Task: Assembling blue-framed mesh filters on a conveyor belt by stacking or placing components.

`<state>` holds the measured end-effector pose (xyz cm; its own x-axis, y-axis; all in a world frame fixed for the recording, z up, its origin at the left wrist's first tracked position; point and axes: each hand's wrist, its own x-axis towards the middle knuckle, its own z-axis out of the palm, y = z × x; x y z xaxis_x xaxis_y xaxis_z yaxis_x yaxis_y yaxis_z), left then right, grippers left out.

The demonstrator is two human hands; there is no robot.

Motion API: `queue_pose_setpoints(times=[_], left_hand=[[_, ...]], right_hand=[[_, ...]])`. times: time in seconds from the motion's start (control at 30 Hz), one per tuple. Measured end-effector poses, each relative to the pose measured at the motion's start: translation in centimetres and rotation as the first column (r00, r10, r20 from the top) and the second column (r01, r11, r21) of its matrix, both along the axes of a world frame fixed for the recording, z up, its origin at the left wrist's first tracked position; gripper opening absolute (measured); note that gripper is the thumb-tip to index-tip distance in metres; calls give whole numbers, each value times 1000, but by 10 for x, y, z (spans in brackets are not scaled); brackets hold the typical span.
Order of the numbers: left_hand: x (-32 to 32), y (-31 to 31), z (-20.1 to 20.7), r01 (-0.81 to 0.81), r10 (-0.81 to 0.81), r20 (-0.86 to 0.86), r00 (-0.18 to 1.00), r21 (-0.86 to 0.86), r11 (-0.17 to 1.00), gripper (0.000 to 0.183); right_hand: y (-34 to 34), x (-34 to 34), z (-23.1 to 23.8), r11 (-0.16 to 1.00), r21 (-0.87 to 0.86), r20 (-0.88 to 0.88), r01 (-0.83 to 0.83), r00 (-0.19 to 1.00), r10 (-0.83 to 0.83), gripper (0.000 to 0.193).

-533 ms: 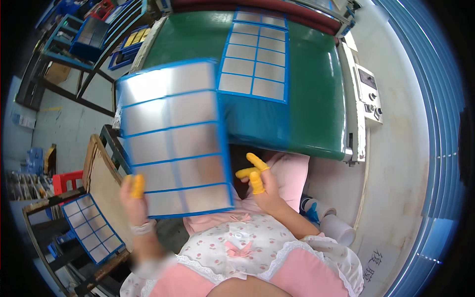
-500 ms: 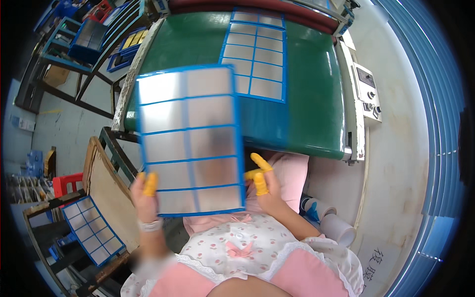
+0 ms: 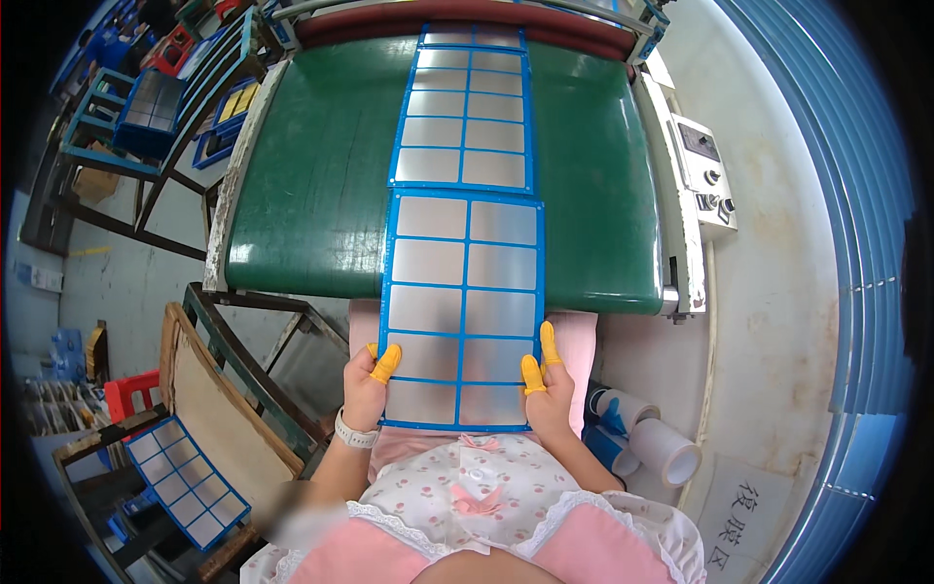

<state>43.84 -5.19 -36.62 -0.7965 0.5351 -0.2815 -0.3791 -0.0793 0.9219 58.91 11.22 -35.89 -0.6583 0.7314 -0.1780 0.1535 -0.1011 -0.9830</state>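
Note:
A flat silvery sheet (image 3: pixel 428 263) with a blue border and blue grid lines lies partly on the green conveyor belt (image 3: pixel 311 195), its near part hanging over the belt's front edge. My left hand (image 3: pixel 368 387) grips its left edge near the bottom, a yellow finger cot on the thumb. Opposite, my right hand (image 3: pixel 550 389) pinches the right edge, yellow cots on thumb and finger. Just ahead of this sheet lies a second blue-bordered sheet (image 3: pixel 467 127), whose far end reaches a red roller (image 3: pixel 389 27). The two sheets' edges almost meet or touch; I cannot tell which.
At lower left, another gridded sheet (image 3: pixel 185 482) rests on a dark rack beside a worn board (image 3: pixel 229 399). A control box (image 3: pixel 705 180) with knobs is fixed right of the belt. White rolls (image 3: pixel 666 453) stand by the wall. Blue-framed racks (image 3: pixel 146 112) stand at far left.
The sheet has moved right and come down onto the belt behind the other sheet. My right hand, open beside it before, now grips its right edge.

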Motion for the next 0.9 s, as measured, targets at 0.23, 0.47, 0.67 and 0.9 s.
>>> queue_pose_setpoints(times=[0.23,0.47,0.67,0.9], left_hand=[[-11,5,-4,15,-17,-54,998,-46,999,7],[-15,12,-14,-18,18,15,1000,-31,999,8],[-24,22,-9,-4,2,-25,1000,-49,999,11],[-31,32,2,-36,35,122,992,12,999,16]], right_hand=[[9,-14,2,1000,-7,-47,-1,999,0,47],[23,-20,0,999,45,53,-31,998,28,47],[29,-29,-3,999,43,-26,-26,999,27,45],[37,-42,13,1000,-4,-59,-5,998,5,49]])
